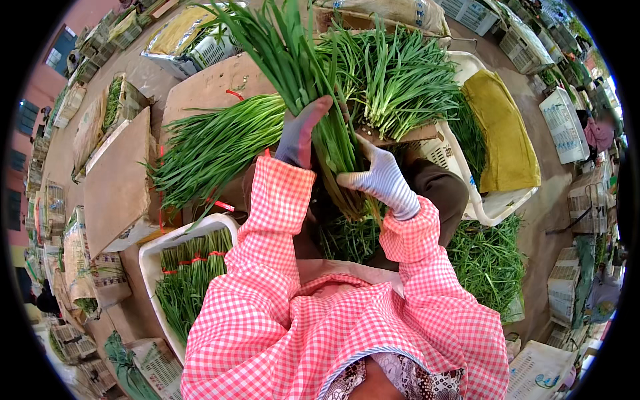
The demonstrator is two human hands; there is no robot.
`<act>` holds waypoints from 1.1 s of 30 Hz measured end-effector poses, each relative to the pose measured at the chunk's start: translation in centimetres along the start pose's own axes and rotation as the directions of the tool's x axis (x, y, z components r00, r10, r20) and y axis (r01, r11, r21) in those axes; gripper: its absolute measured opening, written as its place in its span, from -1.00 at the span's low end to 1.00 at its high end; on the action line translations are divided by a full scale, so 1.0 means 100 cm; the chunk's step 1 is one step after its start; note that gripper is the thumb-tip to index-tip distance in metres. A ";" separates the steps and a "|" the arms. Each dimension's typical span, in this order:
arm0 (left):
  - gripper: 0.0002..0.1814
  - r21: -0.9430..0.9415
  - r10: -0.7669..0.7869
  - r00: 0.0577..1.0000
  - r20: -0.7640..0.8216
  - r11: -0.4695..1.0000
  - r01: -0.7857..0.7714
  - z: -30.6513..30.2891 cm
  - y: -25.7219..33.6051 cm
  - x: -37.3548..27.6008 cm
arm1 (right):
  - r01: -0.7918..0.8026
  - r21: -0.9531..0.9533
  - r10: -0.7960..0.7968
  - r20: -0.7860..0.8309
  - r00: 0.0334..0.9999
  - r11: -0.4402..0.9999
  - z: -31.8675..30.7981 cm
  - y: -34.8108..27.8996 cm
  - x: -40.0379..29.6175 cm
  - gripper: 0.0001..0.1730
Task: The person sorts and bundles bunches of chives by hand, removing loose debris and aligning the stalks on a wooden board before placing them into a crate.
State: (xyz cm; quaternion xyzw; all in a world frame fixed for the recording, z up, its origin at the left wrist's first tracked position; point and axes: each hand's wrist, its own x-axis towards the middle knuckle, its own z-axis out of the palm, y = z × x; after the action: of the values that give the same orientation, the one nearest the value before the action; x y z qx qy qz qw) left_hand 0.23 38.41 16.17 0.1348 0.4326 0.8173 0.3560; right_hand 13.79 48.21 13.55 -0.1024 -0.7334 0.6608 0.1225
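A thick bunch of garlic chives [332,137] rises in front of me, leaf tips pointing up and away, stem ends down toward my lap. My left hand [302,130], in a grey-purple glove, is closed around its middle. Lower down, my right hand [382,180], in a striped glove, has its thumb across the front of the stems; its fingers are partly hidden behind them. Some yellowish leaves hang below that hand. On the board at left lies a pile of chives [220,145]; a looser heap [400,82] covers the board's right side.
A white crate [145,265] at left holds bundles tied with red bands. At right, another white crate [492,212] carries a yellow cloth [502,132]. Loose leaves [485,270] are heaped beside my right elbow. A red tie [224,205] lies by the left pile.
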 end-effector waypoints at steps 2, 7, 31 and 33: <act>-0.64 -0.003 0.025 0.999 0.047 1.000 -0.025 -0.001 0.005 -0.016 | 0.105 -0.074 -0.113 -0.105 0.988 0.992 0.004 0.023 0.010 0.05; -0.66 0.063 0.218 0.955 -0.202 0.976 -0.209 -0.032 -0.006 -0.029 | 0.025 0.300 0.029 -0.174 0.984 0.954 0.036 0.021 0.006 0.01; -0.75 0.493 0.359 0.931 -0.068 0.823 -0.282 -0.009 -0.012 -0.020 | 0.173 -0.471 -0.173 0.043 0.984 0.865 0.024 -0.017 -0.002 0.03; -0.72 0.370 0.415 0.909 -0.035 0.850 -0.374 0.016 0.008 -0.007 | 0.320 -0.559 -0.370 0.024 0.929 0.765 0.013 -0.025 0.017 -0.02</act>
State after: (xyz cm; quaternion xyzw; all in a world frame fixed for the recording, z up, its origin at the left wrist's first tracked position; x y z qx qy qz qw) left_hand 1.24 38.58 17.83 0.2361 0.5556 0.7874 0.1250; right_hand 11.83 47.22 15.95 -0.0257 -0.8927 0.3812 0.2390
